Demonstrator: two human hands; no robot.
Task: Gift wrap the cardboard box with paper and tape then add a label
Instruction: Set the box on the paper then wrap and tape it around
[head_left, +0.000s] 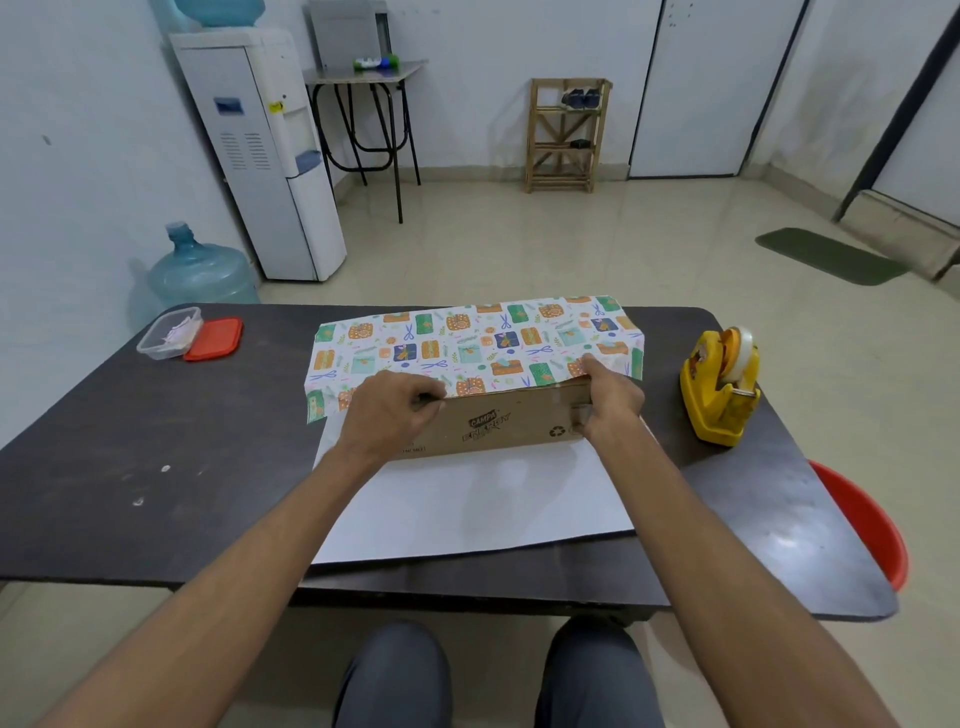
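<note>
Two knees at the bottom edge, two bare forearms reaching forward over the dark table (156, 441). One sheet of wrapping paper (467, 499): white underside lies flat on the table nearest the person, and the far part comes up and over the box, printed side up, gift-and-scissors pattern.

One cardboard box (498, 426), mid-table, sitting on the paper. Long axis runs left to right, right end angled slightly away. Its brown printed long side faces the person, bare; the top is covered by the paper.

Left hand (387, 410) at the box's left near top edge, fingers curled, pinching the paper's edge there. Right hand (610, 402) at the right near top edge, thumb on top of the paper, fingers curled on the box front, clamping the paper to the box.

One yellow tape dispenser (719, 387) right of the box, apart from it. One red tub (872, 525) past the table's right edge, lower down. Far left corner: one clear container (169, 332), one red lid (214, 339) just beside it.

Beyond on the floor: one water jug (200, 273), one water dispenser (260, 156), one folding table (363, 78), one wooden rack (566, 135), one green mat (831, 255).
</note>
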